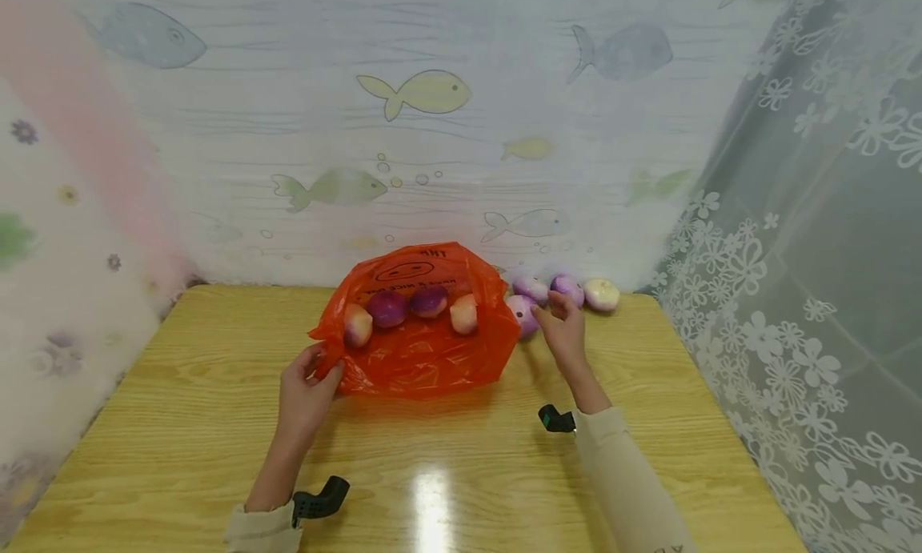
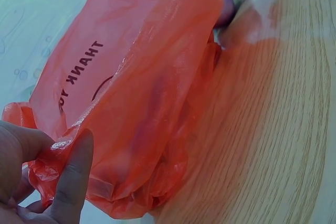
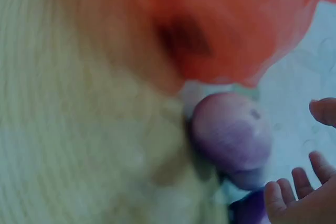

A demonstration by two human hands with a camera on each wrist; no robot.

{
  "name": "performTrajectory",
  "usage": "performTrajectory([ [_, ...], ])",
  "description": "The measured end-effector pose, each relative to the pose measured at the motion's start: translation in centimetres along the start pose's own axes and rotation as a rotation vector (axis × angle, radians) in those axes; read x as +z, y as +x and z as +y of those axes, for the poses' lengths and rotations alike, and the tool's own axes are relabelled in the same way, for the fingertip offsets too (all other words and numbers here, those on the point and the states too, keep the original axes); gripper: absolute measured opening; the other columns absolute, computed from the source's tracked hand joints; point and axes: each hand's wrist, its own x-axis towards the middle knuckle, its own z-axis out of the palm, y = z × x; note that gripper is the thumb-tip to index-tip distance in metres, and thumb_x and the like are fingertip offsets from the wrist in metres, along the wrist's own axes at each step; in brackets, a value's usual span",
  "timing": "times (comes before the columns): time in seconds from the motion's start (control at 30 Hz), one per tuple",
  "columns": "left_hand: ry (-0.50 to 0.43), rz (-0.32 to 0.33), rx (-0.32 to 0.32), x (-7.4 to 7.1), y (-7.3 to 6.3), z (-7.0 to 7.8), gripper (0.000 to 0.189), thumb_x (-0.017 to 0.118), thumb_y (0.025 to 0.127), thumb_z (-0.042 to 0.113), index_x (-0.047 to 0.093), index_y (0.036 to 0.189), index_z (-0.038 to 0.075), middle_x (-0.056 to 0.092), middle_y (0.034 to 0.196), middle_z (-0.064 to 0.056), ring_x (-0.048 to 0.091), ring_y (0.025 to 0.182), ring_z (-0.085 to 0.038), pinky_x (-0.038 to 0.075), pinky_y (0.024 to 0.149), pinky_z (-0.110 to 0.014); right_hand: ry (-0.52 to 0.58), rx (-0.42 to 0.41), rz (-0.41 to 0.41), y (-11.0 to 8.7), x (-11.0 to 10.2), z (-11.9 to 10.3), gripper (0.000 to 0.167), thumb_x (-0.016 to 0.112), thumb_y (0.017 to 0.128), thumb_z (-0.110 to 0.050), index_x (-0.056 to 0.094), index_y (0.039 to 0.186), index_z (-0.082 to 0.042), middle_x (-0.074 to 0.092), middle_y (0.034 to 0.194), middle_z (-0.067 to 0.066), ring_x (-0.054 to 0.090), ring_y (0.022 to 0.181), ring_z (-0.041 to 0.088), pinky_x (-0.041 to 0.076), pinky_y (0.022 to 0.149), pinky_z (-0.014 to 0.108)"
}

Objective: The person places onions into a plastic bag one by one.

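A red plastic bag [image 1: 425, 369] lies on its side on the table, its mouth facing me, with black print on the inner wall. Inside it sit several purple-and-cream turnips [image 1: 387, 309]. My left hand [image 1: 306, 397] pinches the left edge of the bag's mouth; in the left wrist view thumb and finger grip the crumpled plastic. Just right of the bag, my right hand [image 1: 567, 341] reaches over a pale purple turnip [image 1: 522, 315], fingers apart and holding nothing. In the right wrist view that turnip [image 3: 231, 129] stands beside the bag, short of the fingertips.
Behind the right hand, more turnips [image 1: 601, 295] stand along the table's back edge. A wall covering [image 1: 432, 153] with fish drawings rises behind the wooden table [image 1: 475, 457]. On the right hangs a lace-patterned curtain [image 1: 807, 337]. Black wrist mounts [image 1: 322, 498] project from both sleeves.
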Motion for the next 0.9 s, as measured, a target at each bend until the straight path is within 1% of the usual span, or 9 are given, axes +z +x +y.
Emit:
performTrajectory([
  [0.1, 0.013, 0.002, 0.0, 0.0, -0.1, 0.0, 0.041, 0.056, 0.102, 0.006, 0.049, 0.143, 0.0, 0.052, 0.142, -0.023, 0.066, 0.086, 0.0, 0.059, 0.072, -0.018, -0.054, 0.052, -0.039, 0.2, -0.1, 1.6, 0.061, 0.069, 0.094, -0.01, 0.042, 0.145, 0.01, 0.043, 0.148, 0.031, 0.044, 0.13, 0.047, 0.042, 0.107, 0.048],
  [0.2, 0.02, 0.001, -0.005, 0.0, -0.1, 0.0, 0.041, 0.055, 0.102, 0.006, 0.049, 0.143, 0.001, 0.052, 0.142, -0.022, 0.066, 0.086, -0.001, 0.059, 0.073, -0.019, -0.076, 0.084, -0.075, 0.4, -0.1, 2.7, 0.067, 0.068, 0.094, -0.01, 0.035, 0.148, 0.012, 0.038, 0.15, 0.034, 0.042, 0.133, 0.05, 0.039, 0.113, 0.056],
  [0.37, 0.014, 0.003, -0.009, -0.1, -0.1, -0.1, 0.042, 0.055, 0.103, 0.006, 0.048, 0.144, 0.001, 0.052, 0.142, -0.022, 0.066, 0.087, 0.001, 0.059, 0.074, -0.019, -0.055, 0.131, -0.128, 0.9, 0.1, 3.6, 0.073, 0.069, 0.094, -0.013, 0.031, 0.151, 0.012, 0.037, 0.15, 0.035, 0.041, 0.137, 0.049, 0.039, 0.114, 0.056],
  [0.5, 0.016, 0.008, -0.015, -0.2, -0.2, 0.0, 0.043, 0.055, 0.103, 0.006, 0.048, 0.145, 0.002, 0.052, 0.143, -0.021, 0.067, 0.091, -0.004, 0.059, 0.074, -0.019, -0.056, 0.152, -0.17, 1.3, 0.2, 3.9, 0.073, 0.069, 0.095, -0.013, 0.031, 0.151, 0.011, 0.041, 0.148, 0.034, 0.044, 0.137, 0.046, 0.041, 0.114, 0.053],
  [0.63, 0.009, 0.012, -0.016, -0.2, -0.3, 0.0, 0.043, 0.055, 0.103, 0.006, 0.048, 0.145, 0.002, 0.052, 0.143, -0.021, 0.068, 0.096, -0.008, 0.059, 0.075, -0.019, -0.061, 0.145, -0.193, 1.4, 0.4, 4.1, 0.071, 0.068, 0.095, -0.011, 0.031, 0.152, 0.01, 0.042, 0.148, 0.033, 0.047, 0.135, 0.047, 0.043, 0.112, 0.054],
  [0.7, 0.002, 0.013, -0.014, -0.2, -0.4, 0.0, 0.043, 0.056, 0.103, 0.006, 0.048, 0.145, 0.002, 0.052, 0.143, -0.021, 0.068, 0.095, -0.008, 0.059, 0.074, -0.019, -0.054, 0.143, -0.199, 1.4, 0.5, 4.1, 0.071, 0.068, 0.095, -0.01, 0.031, 0.153, 0.009, 0.041, 0.149, 0.033, 0.047, 0.134, 0.047, 0.043, 0.112, 0.054],
  [0.77, -0.004, 0.015, -0.013, -0.2, -0.4, 0.0, 0.043, 0.056, 0.103, 0.006, 0.048, 0.145, 0.002, 0.052, 0.143, -0.022, 0.068, 0.094, -0.006, 0.059, 0.074, -0.019, -0.053, 0.138, -0.2, 1.4, 0.6, 4.1, 0.071, 0.068, 0.095, -0.009, 0.03, 0.153, 0.008, 0.041, 0.149, 0.032, 0.047, 0.134, 0.046, 0.043, 0.112, 0.054],
  [0.87, -0.002, 0.018, -0.016, -0.2, -0.4, 0.0, 0.043, 0.056, 0.102, 0.006, 0.048, 0.145, 0.002, 0.052, 0.143, -0.021, 0.067, 0.09, -0.001, 0.059, 0.073, -0.019, -0.046, 0.11, -0.201, 1.3, 0.7, 4.0, 0.07, 0.067, 0.095, -0.007, 0.031, 0.152, 0.01, 0.042, 0.149, 0.033, 0.047, 0.134, 0.046, 0.042, 0.113, 0.053],
  [0.9, 0.0, 0.019, -0.018, -0.2, -0.4, -0.1, 0.044, 0.056, 0.102, 0.006, 0.048, 0.145, 0.002, 0.052, 0.143, -0.021, 0.067, 0.089, 0.001, 0.059, 0.073, -0.019, -0.045, 0.107, -0.208, 1.2, 0.6, 3.6, 0.069, 0.067, 0.095, -0.006, 0.032, 0.152, 0.011, 0.042, 0.149, 0.035, 0.047, 0.134, 0.047, 0.042, 0.113, 0.054],
])
